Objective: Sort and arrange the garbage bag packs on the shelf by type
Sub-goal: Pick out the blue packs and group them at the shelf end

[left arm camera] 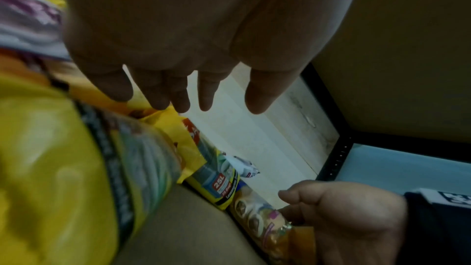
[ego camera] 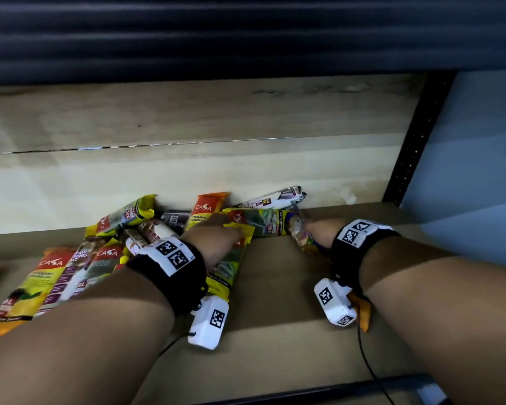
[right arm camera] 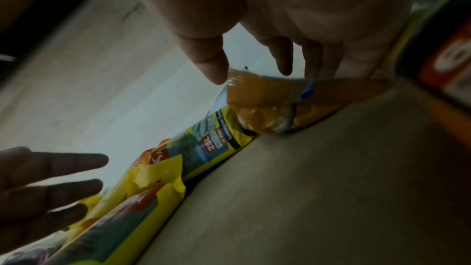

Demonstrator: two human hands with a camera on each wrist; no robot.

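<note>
Several garbage bag packs lie heaped on the shelf board. My left hand hovers with straight, spread fingers over a long yellow pack. A second yellow 25L pack lies crosswise behind it. My right hand holds the end of an orange, partly clear pack at the right end of that pack. An orange Casa pack and a white pack lean on the back panel.
More yellow, orange and purple-white packs overlap on the left of the shelf. Another orange pack lies under my right wrist. A black perforated upright bounds the shelf at the right. The pale back panel stands close behind.
</note>
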